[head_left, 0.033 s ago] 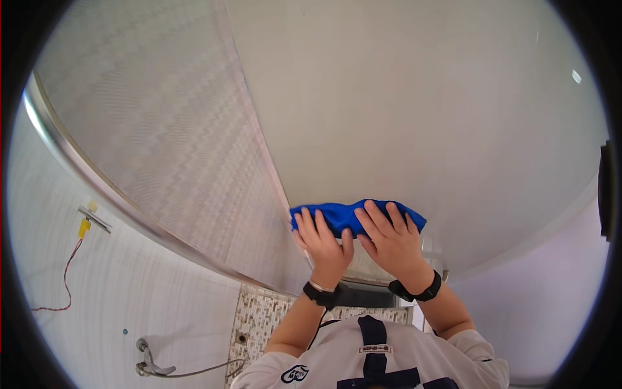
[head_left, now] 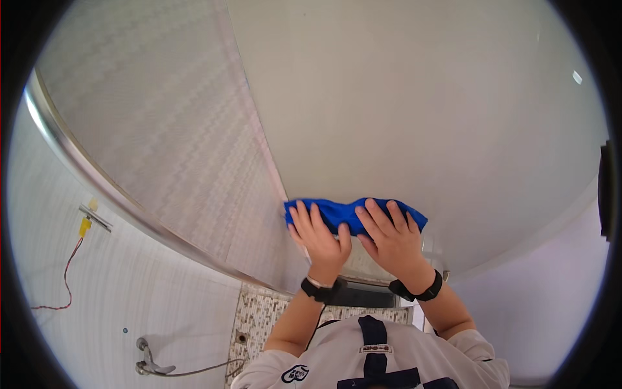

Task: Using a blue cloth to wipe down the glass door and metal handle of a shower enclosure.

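A folded blue cloth (head_left: 337, 212) lies pressed against the smooth pale panel (head_left: 389, 110), its left end at the seam with the patterned panel. My left hand (head_left: 319, 240) rests on the cloth's left part, fingers stretched out and thumb apart. On the right part, my right hand (head_left: 392, 240) lies flat with its fingers spread. Both palms sit just below the cloth's lower edge. A black band (head_left: 316, 290) circles my left wrist, and another black band (head_left: 430, 286) is on the right one.
A patterned light panel (head_left: 175, 142) meets the smooth one at left, bordered by a curved metal rail (head_left: 84, 152). Farther left, a red wire with a yellow connector (head_left: 85, 227) sticks out of the wall. A shower tap (head_left: 148, 363) with hose sits at lower left, beside mosaic tiles (head_left: 259, 311).
The cloth's left end and my left hand have shifted slightly left and up, to the seam. My right hand stays almost in place.
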`<state>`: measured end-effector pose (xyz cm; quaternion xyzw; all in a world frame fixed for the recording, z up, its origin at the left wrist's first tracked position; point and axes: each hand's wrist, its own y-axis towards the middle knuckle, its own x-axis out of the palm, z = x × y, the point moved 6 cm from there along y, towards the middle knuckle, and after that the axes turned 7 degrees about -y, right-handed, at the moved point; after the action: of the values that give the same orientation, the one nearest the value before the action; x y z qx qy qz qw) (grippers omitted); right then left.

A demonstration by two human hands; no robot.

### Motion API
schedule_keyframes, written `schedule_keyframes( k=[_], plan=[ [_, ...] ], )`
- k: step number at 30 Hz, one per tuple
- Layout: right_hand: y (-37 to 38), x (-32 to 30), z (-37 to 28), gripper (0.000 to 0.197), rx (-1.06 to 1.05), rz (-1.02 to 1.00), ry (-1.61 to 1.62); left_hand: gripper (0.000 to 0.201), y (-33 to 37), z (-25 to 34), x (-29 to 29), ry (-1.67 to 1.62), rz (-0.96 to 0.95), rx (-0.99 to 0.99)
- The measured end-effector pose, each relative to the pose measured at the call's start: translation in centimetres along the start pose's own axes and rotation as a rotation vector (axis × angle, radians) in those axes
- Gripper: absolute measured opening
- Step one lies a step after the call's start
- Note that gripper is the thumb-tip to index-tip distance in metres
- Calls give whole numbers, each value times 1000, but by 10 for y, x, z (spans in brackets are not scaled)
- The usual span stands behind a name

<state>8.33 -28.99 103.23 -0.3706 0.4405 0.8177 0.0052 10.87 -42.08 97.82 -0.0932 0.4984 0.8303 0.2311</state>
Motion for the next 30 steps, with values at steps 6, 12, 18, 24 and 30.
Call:
schedule_keyframes(
  k=[6, 12, 18, 24, 30],
  plan=[
    [27, -18, 4, 55, 34, -13, 161, 60, 94, 26, -40, -33, 165, 101],
    [26, -16, 4, 56, 58, 5, 146, 59, 76, 30, -39, -25, 207, 190],
    [19, -16, 4, 55, 51, 24, 110, 59, 88, 41, -48, 80, 175, 177],
    [16, -13, 7, 54, 90, 18, 87, 55, 81, 39, -46, -23, 135, 186],
    [14, -18, 9, 54, 89, 6, 116, 53, 96, 54, -54, -23, 192, 225]
  ],
)
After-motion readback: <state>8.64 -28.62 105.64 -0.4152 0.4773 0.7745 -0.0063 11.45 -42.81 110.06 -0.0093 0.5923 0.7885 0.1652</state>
